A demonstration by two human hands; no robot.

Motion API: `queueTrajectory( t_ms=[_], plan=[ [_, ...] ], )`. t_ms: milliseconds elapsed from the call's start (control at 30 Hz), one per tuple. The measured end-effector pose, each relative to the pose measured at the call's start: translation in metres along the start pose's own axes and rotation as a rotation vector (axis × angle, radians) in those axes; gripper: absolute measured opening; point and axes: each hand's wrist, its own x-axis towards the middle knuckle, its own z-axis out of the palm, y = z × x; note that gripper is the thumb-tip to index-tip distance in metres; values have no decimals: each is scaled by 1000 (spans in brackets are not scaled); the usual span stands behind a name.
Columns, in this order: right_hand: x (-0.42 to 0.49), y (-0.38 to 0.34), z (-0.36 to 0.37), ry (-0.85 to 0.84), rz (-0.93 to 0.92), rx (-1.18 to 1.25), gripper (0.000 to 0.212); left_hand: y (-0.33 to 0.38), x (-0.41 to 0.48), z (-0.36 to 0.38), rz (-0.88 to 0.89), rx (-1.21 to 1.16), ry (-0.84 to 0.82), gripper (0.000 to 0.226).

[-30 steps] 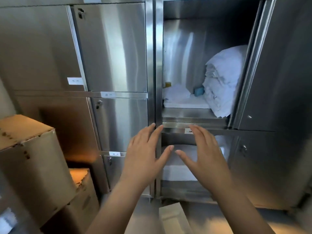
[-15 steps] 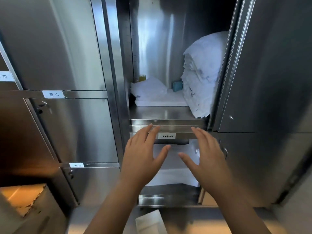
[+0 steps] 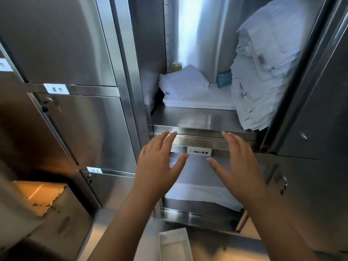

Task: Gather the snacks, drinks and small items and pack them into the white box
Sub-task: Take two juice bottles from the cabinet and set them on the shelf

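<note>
My left hand (image 3: pixel 157 162) and my right hand (image 3: pixel 238 164) are raised side by side, fingers spread and empty, just below the front lip of an open steel cabinet shelf (image 3: pixel 199 120). At the back of that shelf a small yellow bottle (image 3: pixel 176 67) stands on the left, behind folded white linen. A small blue packet (image 3: pixel 224 79) leans at the back right, partly hidden by a tall linen stack. The white box (image 3: pixel 174 245) lies open and empty on the floor below my arms.
Folded white linen (image 3: pixel 186 89) and a tall leaning linen stack (image 3: pixel 263 72) fill the open shelf. The cabinet door (image 3: pixel 320 91) stands open at right. The compartment below holds more white sheets (image 3: pixel 201 193). Closed steel doors (image 3: pixel 62 44) lie left; cardboard boxes (image 3: pixel 47 208) sit at lower left.
The view has moved closer to the open cabinet and shifted right, so the shelf looks larger. Both hands stay raised, spread and empty, now nearer the shelf lip.
</note>
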Motion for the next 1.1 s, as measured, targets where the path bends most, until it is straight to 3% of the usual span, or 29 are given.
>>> queueTrajectory(
  t_ms=[300, 500, 833, 1033, 1100],
  plan=[
    [94, -10, 83, -14, 2, 52, 81, -76, 88, 28, 2, -12, -26, 65],
    [156, -15, 129, -3, 7, 35, 79, -117, 148, 50, 103, 8, -59, 64],
    [246, 13, 165, -17, 21, 81, 79, -117, 224, 96, 163, -14, -19, 60],
    [327, 53, 186, -47, -56, 115, 75, -117, 286, 126, 57, 140, 88, 60],
    [347, 56, 190, -34, -37, 112, 75, -118, 302, 131, 52, 164, 36, 60]
  ],
)
